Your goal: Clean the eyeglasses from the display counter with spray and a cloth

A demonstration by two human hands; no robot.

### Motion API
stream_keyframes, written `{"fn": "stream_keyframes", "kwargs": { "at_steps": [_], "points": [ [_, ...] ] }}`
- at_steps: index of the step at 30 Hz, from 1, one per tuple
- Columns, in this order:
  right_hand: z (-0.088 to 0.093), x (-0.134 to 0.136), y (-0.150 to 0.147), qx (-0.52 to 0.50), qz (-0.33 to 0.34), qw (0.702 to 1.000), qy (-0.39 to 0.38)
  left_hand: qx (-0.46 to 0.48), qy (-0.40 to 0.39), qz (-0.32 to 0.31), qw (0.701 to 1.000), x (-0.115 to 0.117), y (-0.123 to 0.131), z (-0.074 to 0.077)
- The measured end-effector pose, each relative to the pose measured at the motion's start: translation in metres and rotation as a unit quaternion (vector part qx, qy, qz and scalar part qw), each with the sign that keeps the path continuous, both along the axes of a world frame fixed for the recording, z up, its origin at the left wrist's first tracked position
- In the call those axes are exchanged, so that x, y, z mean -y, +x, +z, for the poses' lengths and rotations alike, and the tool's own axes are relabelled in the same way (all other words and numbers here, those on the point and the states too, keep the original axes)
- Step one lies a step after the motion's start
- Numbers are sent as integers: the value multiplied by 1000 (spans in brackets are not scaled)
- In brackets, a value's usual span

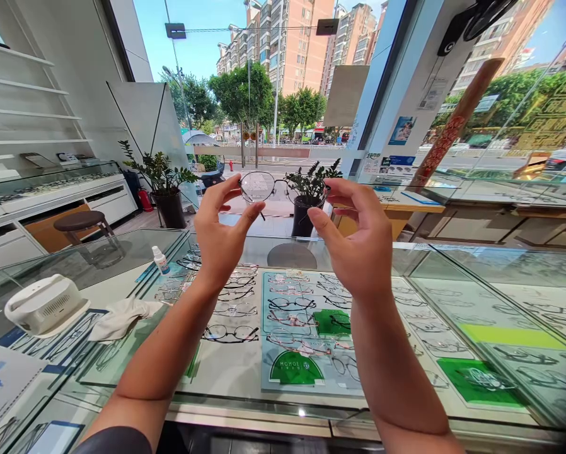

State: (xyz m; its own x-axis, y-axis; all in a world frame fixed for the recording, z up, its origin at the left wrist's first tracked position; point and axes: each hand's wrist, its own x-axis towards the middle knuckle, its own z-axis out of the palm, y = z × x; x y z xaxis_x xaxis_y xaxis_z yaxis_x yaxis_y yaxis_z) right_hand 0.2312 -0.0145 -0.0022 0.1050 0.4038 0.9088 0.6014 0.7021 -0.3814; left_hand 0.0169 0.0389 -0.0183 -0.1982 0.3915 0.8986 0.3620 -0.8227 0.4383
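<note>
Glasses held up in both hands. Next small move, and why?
Probably tilt the glasses slightly: pale marks show in the lens nearer the left hand, and a new angle might tell reflection from residue. The right hand holds the other end.

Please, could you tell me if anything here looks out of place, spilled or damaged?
I see nothing spilled or damaged. Only the pale cloth looks slightly untidy: it lies crumpled, not folded, on the glass counter beside the white device. The glasses in the left hand and right hand show no visible break.
</note>
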Motion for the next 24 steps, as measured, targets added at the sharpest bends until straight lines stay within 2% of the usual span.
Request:
{"fn": "stream_keyframes", "kwargs": {
  "at_steps": [8, 19, 24],
  "points": [
    [0, -1, 1, 8, 2, 1000, 5, -3, 0, 10, 1000, -3, 0, -1],
    [-2, -8, 3, 11, 22, 999, -35, -3, 66, 96, 993, 4, 2, 2],
    [-3, -10, 2, 10, 28, 998, -49, -3, 73, 102, 992, 7, 3, 1]
  ]
}}
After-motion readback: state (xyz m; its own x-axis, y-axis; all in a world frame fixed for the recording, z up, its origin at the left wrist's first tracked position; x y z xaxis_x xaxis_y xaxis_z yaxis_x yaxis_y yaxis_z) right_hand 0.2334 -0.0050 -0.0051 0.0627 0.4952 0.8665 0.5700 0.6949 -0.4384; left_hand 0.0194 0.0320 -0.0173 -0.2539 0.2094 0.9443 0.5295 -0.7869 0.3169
